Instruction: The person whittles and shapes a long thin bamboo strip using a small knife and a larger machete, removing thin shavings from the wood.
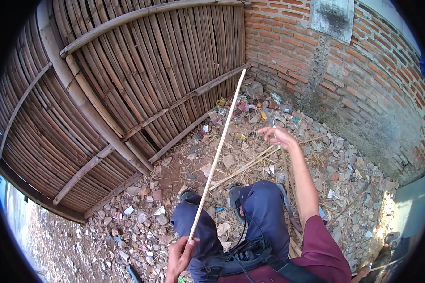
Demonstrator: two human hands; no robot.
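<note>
A long, pale bamboo strip (217,153) slants up and away from my left hand (180,254), whose fingers are closed round its near end beside my left knee. Its far end stands free in front of the bamboo wall. To the right of the strip, my right hand (279,137) is stretched forward and grips a knife (268,116), its blade pointing away from me. The forefinger sticks out to the left, and the palm mostly hides the handle. The hand and knife are apart from the strip. Below them, thin bamboo strips (250,166) lie on the ground.
A bamboo slat wall (174,61) rises at left, meeting a brick wall (288,52) at the far corner. Stones and litter (141,217) cover the ground. A curved, dark blade-like tool (286,202) lies beside my right knee. Part of another person (382,258) shows at lower right.
</note>
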